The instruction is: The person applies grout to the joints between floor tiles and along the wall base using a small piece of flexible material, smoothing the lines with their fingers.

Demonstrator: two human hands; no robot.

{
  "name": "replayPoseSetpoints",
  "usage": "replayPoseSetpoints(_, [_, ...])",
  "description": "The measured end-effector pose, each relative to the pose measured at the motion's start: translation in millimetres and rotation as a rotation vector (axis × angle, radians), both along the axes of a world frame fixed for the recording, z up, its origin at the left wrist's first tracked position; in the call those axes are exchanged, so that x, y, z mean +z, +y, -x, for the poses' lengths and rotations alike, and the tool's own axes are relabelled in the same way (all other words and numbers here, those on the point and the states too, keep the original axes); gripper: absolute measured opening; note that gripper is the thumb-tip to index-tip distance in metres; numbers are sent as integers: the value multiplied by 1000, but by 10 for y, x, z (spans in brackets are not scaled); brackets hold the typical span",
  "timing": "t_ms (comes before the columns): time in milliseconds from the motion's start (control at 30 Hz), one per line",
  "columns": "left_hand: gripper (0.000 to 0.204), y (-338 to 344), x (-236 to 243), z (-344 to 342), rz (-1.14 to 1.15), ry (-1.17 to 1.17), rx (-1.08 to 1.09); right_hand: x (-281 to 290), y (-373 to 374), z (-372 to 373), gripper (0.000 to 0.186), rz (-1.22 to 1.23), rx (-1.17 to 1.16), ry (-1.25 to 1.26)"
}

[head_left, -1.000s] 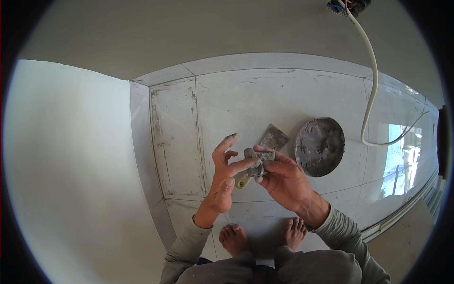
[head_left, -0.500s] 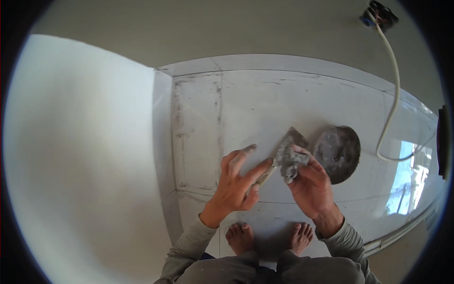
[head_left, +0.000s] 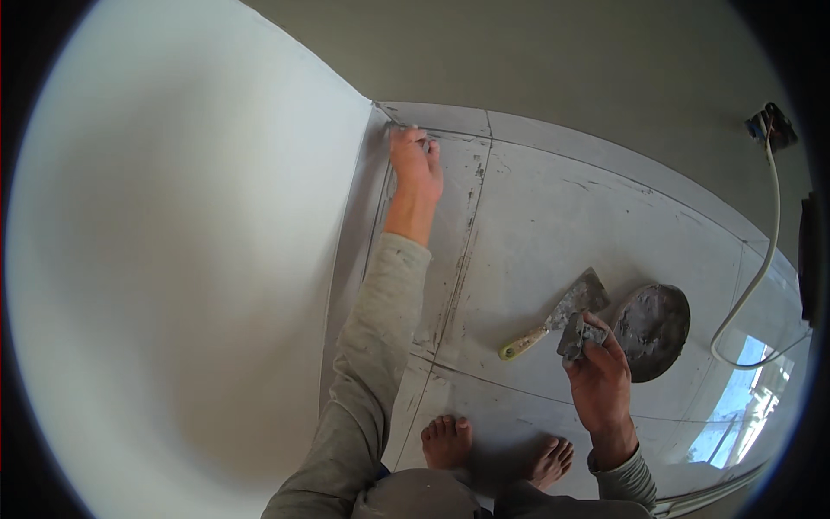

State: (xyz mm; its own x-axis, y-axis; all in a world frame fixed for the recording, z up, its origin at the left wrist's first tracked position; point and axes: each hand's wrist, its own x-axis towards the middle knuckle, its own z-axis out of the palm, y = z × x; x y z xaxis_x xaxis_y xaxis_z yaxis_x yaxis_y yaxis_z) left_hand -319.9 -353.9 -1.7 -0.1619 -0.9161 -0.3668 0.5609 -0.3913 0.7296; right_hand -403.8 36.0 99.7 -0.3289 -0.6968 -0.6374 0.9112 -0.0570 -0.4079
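My left hand (head_left: 416, 164) reaches to the far left corner of the tiled floor, at the joint where floor and skirting tiles meet. Its fingers are curled down; a bit of grey shows at them, but what they grip is hidden. In my right hand (head_left: 601, 381), between thumb and fingers, is a small grey piece smeared with paste (head_left: 581, 337). Just beyond it a putty knife (head_left: 566, 309) lies on the floor, its blade coated grey and its handle yellow-green. To the right, a round dark bowl (head_left: 650, 333) holds grey paste.
A white wall (head_left: 216, 216) rises along the left, a grey wall (head_left: 562, 78) behind. Pale floor tiles (head_left: 545, 216) have dark-smeared joints. At right, a white cable (head_left: 774, 216) hangs from a wall box (head_left: 769, 127). My bare feet (head_left: 447, 441) stand near the front.
My left hand has left the putty knife and stretched away to the far left corner. The putty knife now lies on the floor. My right hand still holds the grey piece. The view has shifted left.
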Motion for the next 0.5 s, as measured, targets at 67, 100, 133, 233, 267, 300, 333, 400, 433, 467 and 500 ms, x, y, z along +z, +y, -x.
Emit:
replayPoseSetpoints(67, [29,-8,104,244,20,-6,59,24,-3,34,38,-18,-34,37])
replayPoseSetpoints(100, [32,-12,148,334,-7,-33,95,17,-6,52,38,-19,-29,38])
replayPoseSetpoints(133, [35,-12,162,376,-36,-63,131,4,2,60,38,-3,-29,45])
replayPoseSetpoints(233, [53,-4,199,429,20,-31,141,4,-22,53,38,0,-38,52])
replayPoseSetpoints(267, [53,20,196,431,17,-33,144,7,-30,53,38,-10,-49,55])
replayPoseSetpoints(300, [66,55,190,424,73,-77,139,0,-24,57,38,-13,-46,53])
replayPoseSetpoints(333, [78,83,179,426,129,-120,131,-6,-11,66,38,-1,-42,61])
replayPoseSetpoints(400, [85,120,167,408,144,-131,99,-13,5,77,39,8,-37,69])
replayPoseSetpoints(433, [93,129,182,402,166,-144,68,-12,2,83,39,5,-42,74])
replayPoseSetpoints(467, [93,142,194,409,166,-145,67,-11,-1,87,39,1,-48,80])
replayPoseSetpoints(500, [90,159,202,427,169,-135,89,-12,0,91,39,1,-48,79])
